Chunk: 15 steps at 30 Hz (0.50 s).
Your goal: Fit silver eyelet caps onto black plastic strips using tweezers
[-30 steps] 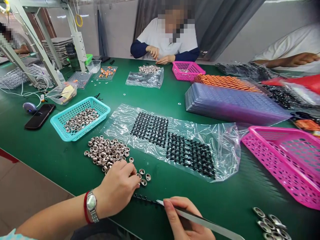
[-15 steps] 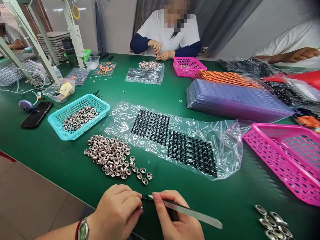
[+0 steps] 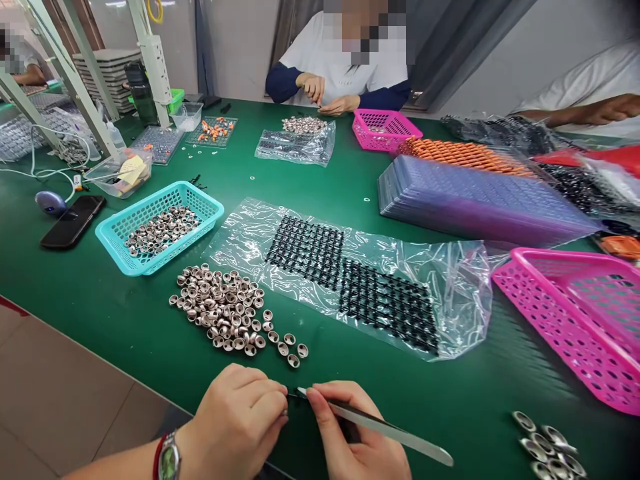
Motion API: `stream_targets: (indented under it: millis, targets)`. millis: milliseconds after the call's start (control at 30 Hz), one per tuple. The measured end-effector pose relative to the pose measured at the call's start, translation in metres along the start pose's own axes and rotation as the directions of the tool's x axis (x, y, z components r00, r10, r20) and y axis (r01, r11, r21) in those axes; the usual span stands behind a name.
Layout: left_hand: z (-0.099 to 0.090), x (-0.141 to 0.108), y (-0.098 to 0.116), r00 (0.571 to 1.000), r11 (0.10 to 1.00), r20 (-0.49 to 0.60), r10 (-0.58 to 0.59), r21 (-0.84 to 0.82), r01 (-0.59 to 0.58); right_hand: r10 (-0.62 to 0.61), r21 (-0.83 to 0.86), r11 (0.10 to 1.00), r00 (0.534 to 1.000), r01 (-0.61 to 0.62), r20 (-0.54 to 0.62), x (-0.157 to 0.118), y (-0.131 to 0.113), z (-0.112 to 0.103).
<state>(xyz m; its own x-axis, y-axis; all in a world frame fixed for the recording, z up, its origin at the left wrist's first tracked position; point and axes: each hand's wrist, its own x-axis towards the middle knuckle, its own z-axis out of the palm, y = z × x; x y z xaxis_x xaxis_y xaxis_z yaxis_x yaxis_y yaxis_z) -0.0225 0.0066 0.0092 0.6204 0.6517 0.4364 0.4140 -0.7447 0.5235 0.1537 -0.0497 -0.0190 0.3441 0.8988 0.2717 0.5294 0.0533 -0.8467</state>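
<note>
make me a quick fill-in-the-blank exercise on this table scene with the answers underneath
1. The right hand holds a pair of metal ____.
2. The hand on the arm wearing the watch is the person's ____ one.
3. The large basket at the picture's right edge is ____ in colour.
4. The table top is coloured ____.

Missing words: tweezers; left; pink; green

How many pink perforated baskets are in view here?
2: a small pink basket just left of the orange pieces, and a large pink basket partly cut off by the right edge. More could be hidden.
</note>
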Motion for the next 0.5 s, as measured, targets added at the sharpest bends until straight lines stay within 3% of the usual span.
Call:
stream_targets:
  millis: [367, 500]
  targets:
    - [-0.0039, 0.0024, -0.0021, 0.999, 1.000, 0.040, -0.013, 0.002, 0.013, 0.054, 0.067, 0.996, 0.998, -0.055, 0.028, -0.0023, 0.0059, -0.0007]
    - [-0.0057, 0.0008, -0.0022, 0.998, 0.993, -0.032, -0.049, -0.104, 0.046, 0.046, 0.139, 0.989, 0.999, -0.043, -0.021, -0.0020, 0.0051, -0.0055]
